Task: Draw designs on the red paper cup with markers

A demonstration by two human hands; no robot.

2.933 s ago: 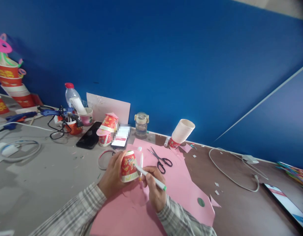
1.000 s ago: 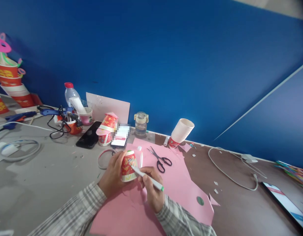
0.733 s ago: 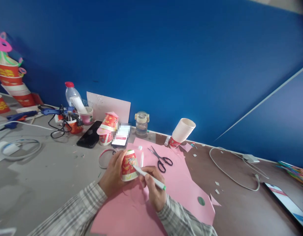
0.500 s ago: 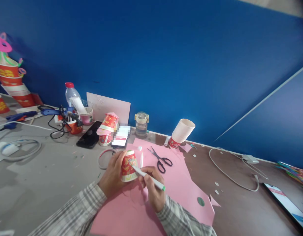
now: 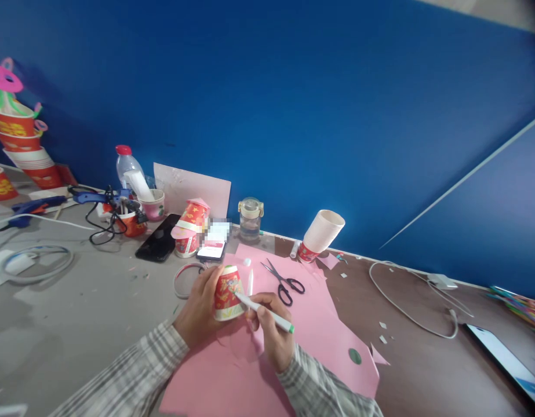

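Note:
A red and white paper cup [image 5: 228,292], upside down and slightly tilted, is gripped from its left side by my left hand [image 5: 199,310]. My right hand [image 5: 273,329] holds a white marker [image 5: 267,314] with a green end, its tip against or very close to the cup's printed side. Pink paper [image 5: 310,324] lies beneath both hands. On it, black-handled scissors [image 5: 283,282] rest with blades slightly apart, right of the cup. A small white cap [image 5: 247,262] and a slim white pointed item [image 5: 250,282] lie behind the cup.
Behind stand a clear jar [image 5: 250,219], a leaning cup stack [image 5: 321,234] and a decorated red cup figure [image 5: 192,223]. Phones [image 5: 158,237], a glue gun [image 5: 39,205] and a bottle [image 5: 128,165] are at left. A cable [image 5: 406,313] and another phone [image 5: 506,359] lie at right.
The marker and my right hand have shifted very slightly to the right. My left hand keeps its hold on the cup.

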